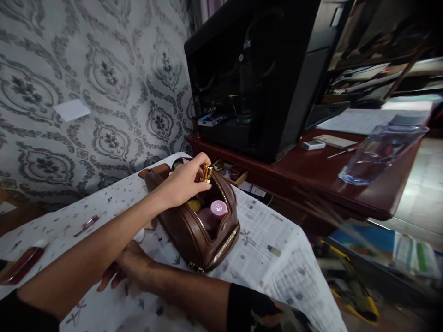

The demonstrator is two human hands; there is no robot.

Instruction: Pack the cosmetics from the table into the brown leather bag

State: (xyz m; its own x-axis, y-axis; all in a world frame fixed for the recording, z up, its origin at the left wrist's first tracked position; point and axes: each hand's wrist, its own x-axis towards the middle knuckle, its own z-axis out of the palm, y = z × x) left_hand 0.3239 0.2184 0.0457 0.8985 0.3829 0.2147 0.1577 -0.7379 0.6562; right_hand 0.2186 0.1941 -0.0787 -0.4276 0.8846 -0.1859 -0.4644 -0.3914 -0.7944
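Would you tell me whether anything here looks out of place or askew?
A white paper slip sits crooked on the wallpaper, matching nothing around it. The brown bag below the left hand and its gold tube is simply open.

Cloth-covered table (277,263), brown zip pouch (188,233), sm. red item (86,225) at L

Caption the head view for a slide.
Left hand holds a gold bottle over an open brown bag; right hand rests on the tablecloth.
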